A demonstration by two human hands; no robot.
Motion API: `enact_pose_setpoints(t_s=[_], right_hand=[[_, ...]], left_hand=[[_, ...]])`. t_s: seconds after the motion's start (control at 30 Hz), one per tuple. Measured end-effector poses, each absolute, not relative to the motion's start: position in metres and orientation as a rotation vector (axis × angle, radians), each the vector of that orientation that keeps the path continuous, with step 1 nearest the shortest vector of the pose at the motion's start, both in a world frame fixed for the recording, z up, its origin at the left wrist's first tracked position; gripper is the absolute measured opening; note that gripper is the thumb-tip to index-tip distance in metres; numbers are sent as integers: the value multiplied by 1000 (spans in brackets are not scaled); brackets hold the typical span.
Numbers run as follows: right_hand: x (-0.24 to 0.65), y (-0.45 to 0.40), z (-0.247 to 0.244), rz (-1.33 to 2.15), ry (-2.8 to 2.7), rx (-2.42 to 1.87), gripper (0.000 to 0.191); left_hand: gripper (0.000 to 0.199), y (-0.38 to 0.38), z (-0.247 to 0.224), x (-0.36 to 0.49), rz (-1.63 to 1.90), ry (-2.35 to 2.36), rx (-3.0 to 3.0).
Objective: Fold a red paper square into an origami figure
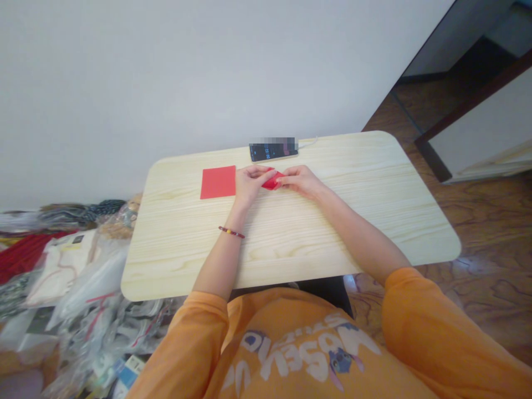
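A small folded piece of red paper (272, 180) is held between my two hands over the middle of the table. My left hand (250, 182) pinches its left side with thumb and fingers. On the right side, my right hand (300, 180) grips the edge between its fingertips. The finer creases are too small to make out. Flat on the table, just left of my left hand, lies a square stack or sheet of red paper (218, 182).
Behind my hands a phone (274, 149) with a white cable lies near the back edge of the pale wooden table (174, 238). A wall stands behind. Plastic-wrapped clothes (83, 277) are piled on the left; a door (482, 122) is at the right.
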State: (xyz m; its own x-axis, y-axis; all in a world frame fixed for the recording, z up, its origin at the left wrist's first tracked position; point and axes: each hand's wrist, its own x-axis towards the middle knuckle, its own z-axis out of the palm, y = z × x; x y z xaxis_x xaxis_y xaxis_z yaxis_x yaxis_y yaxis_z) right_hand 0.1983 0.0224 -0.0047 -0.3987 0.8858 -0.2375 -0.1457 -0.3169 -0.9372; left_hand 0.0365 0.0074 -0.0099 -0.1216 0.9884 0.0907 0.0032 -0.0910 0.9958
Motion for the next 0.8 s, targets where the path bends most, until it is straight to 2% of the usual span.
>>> enact_pose_setpoints(t_s=[0.33, 0.57, 0.8], right_hand=[[200, 26, -11, 1659, -1269, -1124, 34], [199, 26, -11, 1505, -1375, -1135, 30], [198, 27, -11, 1436, -1348, -1166, 36]], left_hand=[[27, 8, -11, 36, 1404, 1220, 1231], [33, 6, -7, 35, 1362, 1167, 1234], [34, 5, -7, 31, 1298, 1145, 1273]])
